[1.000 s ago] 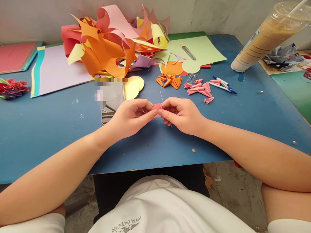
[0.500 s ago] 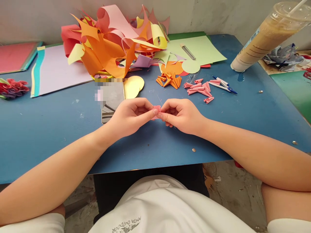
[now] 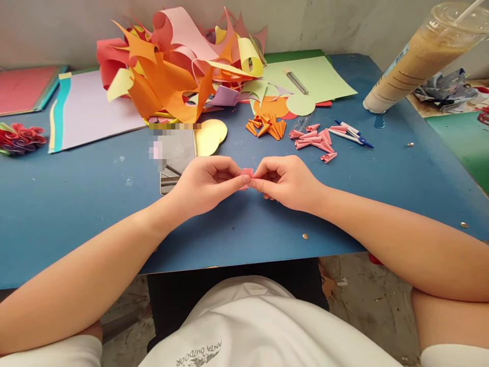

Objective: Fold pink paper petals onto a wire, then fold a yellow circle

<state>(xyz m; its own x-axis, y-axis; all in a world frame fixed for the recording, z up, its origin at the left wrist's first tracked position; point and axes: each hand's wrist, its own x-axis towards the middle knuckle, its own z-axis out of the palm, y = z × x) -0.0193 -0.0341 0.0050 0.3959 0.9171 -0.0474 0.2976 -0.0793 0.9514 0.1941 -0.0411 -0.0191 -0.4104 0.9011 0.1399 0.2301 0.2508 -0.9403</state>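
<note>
My left hand (image 3: 204, 184) and my right hand (image 3: 287, 179) meet over the middle of the blue table (image 3: 76, 204), fingertips pinched on a small pink paper piece (image 3: 246, 173) that is rolled tight between them. Most of the pink piece is hidden by my fingers. A thin needle-like stick pokes out under my right hand. Behind my hands lie a cluster of rolled pink paper cones (image 3: 315, 140) and a cluster of orange paper cones (image 3: 267, 127).
A heap of curled coloured paper scraps (image 3: 179, 66) fills the back. Nearby lie a yellow paper circle (image 3: 212, 136), a light green sheet (image 3: 313, 76), a lilac sheet (image 3: 95, 109), blue-white pens (image 3: 351, 133), a tall iced drink cup (image 3: 416, 58) and finished paper flowers (image 3: 21, 137).
The pink piece has been rolled smaller between my fingertips, and both hands have closed in on each other slightly. Nothing else has moved.
</note>
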